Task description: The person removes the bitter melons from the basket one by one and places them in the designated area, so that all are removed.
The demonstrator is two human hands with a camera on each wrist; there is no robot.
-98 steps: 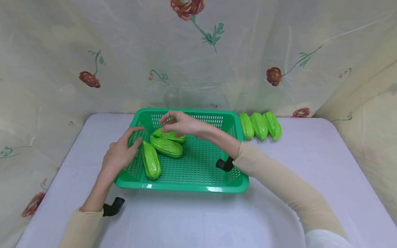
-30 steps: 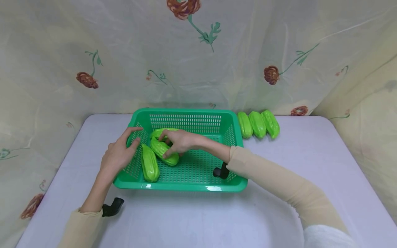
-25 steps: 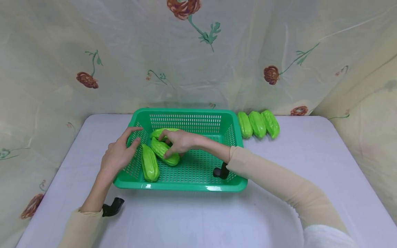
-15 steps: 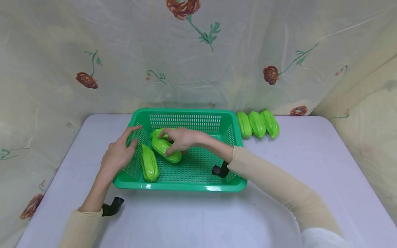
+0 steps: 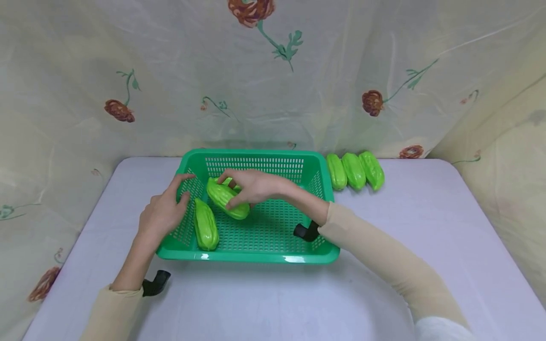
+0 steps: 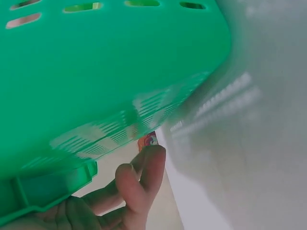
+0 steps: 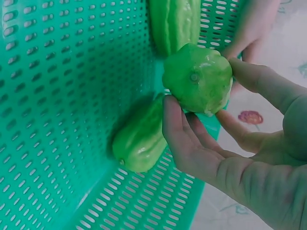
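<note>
My right hand (image 5: 258, 185) grips a ridged green vegetable (image 5: 223, 199) over the left part of the green basket (image 5: 256, 257). In the right wrist view my right hand (image 7: 240, 158) has thumb and fingers round that vegetable (image 7: 199, 79), its end facing the camera. Another vegetable (image 5: 206, 226) lies along the basket's left side, and a further one (image 7: 140, 143) lies beyond the held one, mostly hidden in the head view. My left hand (image 5: 162, 215) is at the basket's left rim, thumb and fingers apart; in the left wrist view the left hand (image 6: 129, 196) has its fingers outside the basket wall (image 6: 110, 72).
Three green vegetables (image 5: 353, 171) stand side by side right of the basket at the table's back edge. A flowered cloth (image 5: 324, 85) hangs behind the pale table (image 5: 239, 303). Black wrist pieces (image 5: 156, 283) show below both wrists.
The right hand has closed on the middle vegetable and raised it slightly, moving it up and back over the one behind. The left hand has stayed almost where it was.
</note>
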